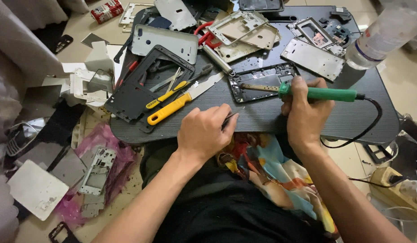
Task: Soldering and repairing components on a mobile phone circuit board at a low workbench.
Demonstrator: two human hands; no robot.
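Item one, the landmark: a dark round-edged work table (pixel 352 117) across the upper half of my view, and I place everything else against it. On its far left part I log a black phone frame (pixel 141 90), tilted, with a grey back cover (pixel 165 41) just beyond it; further along the far edge lie a beige mid-frame (pixel 244 29) and a silver plate (pixel 312 57). Over the table's far right corner a clear plastic bottle (pixel 388 31) leans in, blurred. Near the table's middle sits the opened black phone chassis (pixel 262 81), face up, with the metal tip of the soldering iron (pixel 321 93) lying across it; the iron's green handle is grasped in my right hand (pixel 305 112), fingers wrapped round it, and its black cord loops off the table's near right edge. My left hand (pixel 204 130) rests on the table's near edge, just left of the right hand, fingers curled and pinching thin tweezers (pixel 231 118) whose tips point toward the chassis without touching it. Left of that hand, on the table, I note a yellow-handled knife (pixel 172 109) and a smaller yellow-handled screwdriver (pixel 165 96) just beyond it. Off the table's left edge, on the floor: a pink plastic bag (pixel 100 139) with a metal frame on it, and a white plate (pixel 35 189)
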